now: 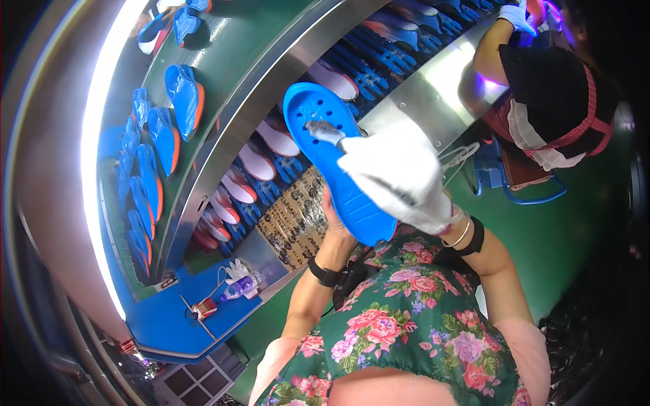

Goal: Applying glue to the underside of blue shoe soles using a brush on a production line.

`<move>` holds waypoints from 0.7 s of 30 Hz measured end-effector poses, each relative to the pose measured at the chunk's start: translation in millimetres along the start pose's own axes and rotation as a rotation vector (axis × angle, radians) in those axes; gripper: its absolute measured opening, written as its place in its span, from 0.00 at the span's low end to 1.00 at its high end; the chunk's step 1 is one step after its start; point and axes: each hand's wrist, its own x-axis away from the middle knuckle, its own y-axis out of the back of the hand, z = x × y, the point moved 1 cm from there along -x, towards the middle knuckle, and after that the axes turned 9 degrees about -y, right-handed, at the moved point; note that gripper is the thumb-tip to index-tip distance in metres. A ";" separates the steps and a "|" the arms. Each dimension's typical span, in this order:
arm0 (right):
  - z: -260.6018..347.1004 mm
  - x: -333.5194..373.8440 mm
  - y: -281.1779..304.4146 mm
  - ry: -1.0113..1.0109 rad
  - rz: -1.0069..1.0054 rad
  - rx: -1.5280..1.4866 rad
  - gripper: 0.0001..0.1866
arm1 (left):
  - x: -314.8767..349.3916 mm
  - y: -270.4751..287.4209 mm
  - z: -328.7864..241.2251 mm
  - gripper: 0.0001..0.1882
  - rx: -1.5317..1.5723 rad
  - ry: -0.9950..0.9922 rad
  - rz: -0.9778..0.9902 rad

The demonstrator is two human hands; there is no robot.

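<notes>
White-gloved right hand [401, 169], green floral apron [406, 298], pink sleeves [529, 346], black wrist straps [325, 273].

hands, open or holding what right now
Left hand: holding the blue sole, partly hidden behind it.
Right hand, white-gloved: closed on what looks like a brush.

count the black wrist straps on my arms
2. One black wrist strap sits behind the bare left hand that holds the blue perforated shoe sole; the second sits behind the white-gloved right hand. No others show on these arms.

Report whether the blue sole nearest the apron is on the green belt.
Off: the left hand holds the blue sole along its edge.
</notes>
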 end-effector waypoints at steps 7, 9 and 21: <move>-14.6 -7.3 -5.8 -0.037 -0.044 -0.103 0.12 | -38.2 -11.3 -6.4 0.43 0.135 -0.213 0.222; -15.6 -11.0 -4.0 0.029 -0.043 -0.067 0.11 | -40.1 -22.1 -10.5 0.47 0.142 -0.244 0.064; -21.7 -1.3 -14.7 0.182 0.037 0.058 0.12 | -60.8 -40.4 -27.6 0.56 0.558 -0.108 0.315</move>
